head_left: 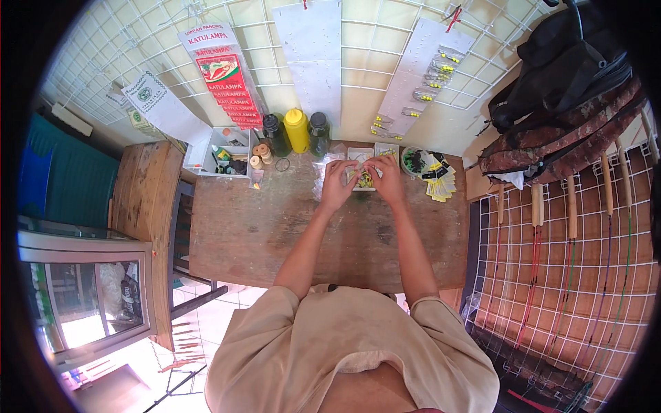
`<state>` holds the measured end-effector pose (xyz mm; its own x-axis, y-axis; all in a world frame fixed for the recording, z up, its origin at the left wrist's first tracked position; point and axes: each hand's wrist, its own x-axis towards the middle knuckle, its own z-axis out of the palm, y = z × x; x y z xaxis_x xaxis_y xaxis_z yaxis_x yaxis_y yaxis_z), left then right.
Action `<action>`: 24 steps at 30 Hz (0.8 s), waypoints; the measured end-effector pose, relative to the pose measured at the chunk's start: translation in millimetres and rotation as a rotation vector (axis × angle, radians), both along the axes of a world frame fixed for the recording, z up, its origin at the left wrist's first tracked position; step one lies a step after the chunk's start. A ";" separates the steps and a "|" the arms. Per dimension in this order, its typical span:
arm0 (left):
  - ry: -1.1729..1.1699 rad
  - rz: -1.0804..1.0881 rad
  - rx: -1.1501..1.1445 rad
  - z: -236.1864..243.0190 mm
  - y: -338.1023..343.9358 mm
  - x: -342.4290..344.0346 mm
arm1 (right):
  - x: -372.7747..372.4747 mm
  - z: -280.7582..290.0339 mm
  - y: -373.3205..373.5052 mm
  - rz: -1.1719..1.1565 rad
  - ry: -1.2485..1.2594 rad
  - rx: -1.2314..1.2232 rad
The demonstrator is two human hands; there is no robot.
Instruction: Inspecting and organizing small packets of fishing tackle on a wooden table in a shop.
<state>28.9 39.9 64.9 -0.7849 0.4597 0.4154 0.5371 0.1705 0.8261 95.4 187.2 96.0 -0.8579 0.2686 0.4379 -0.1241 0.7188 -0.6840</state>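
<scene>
Both arms reach out over the wooden table (296,220) to a small white tray (372,189) that holds small yellow-green pieces (364,181). My left hand (337,182) is over the tray's left side, its fingers curled together at the tips. Opposite it, my right hand (387,177) bends its fingers in toward the left fingertips. The tips of both hands nearly meet above the tray. Whatever is pinched there is too small to make out. Clear plastic bags (320,173) lie just left of my left hand.
Behind stand a yellow squeeze bottle (297,131) and two dark bottles (277,135). A white organizer box (227,155) and wooden spools (261,154) are at left. On the right sit a round tub (413,161) and yellow-black cards (440,181). Packets hang on the wire grid (372,41).
</scene>
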 end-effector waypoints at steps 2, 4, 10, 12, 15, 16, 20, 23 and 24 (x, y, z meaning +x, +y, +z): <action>-0.014 0.001 -0.009 1.7 -0.4 0.3 | 0.0 1.6 -1.0 0.012 -0.005 0.031; 0.017 0.007 -0.014 4.5 -2.1 -0.2 | 1.5 6.3 -3.3 0.025 -0.023 0.092; 0.006 0.007 -0.019 0.8 -0.9 -0.6 | 8.2 11.1 -3.9 0.068 -0.078 0.164; 0.007 -0.006 -0.037 3.7 -0.8 0.2 | 9.7 10.7 -2.8 0.070 -0.105 0.157; 0.006 -0.019 -0.053 1.7 -1.3 0.6 | 8.4 9.4 -1.5 0.076 -0.125 0.088; 0.002 -0.023 -0.050 0.2 -1.6 0.4 | 8.4 9.5 -0.3 0.072 -0.122 0.060; -0.002 -0.032 -0.060 3.6 -0.6 0.6 | 7.5 6.3 5.2 0.052 -0.125 -0.069; -0.018 -0.020 -0.031 2.2 -1.7 0.2 | 10.3 10.9 5.9 0.013 -0.125 0.135; -0.046 -0.023 -0.018 1.3 -2.3 -0.1 | 10.4 14.0 3.6 0.014 -0.124 0.134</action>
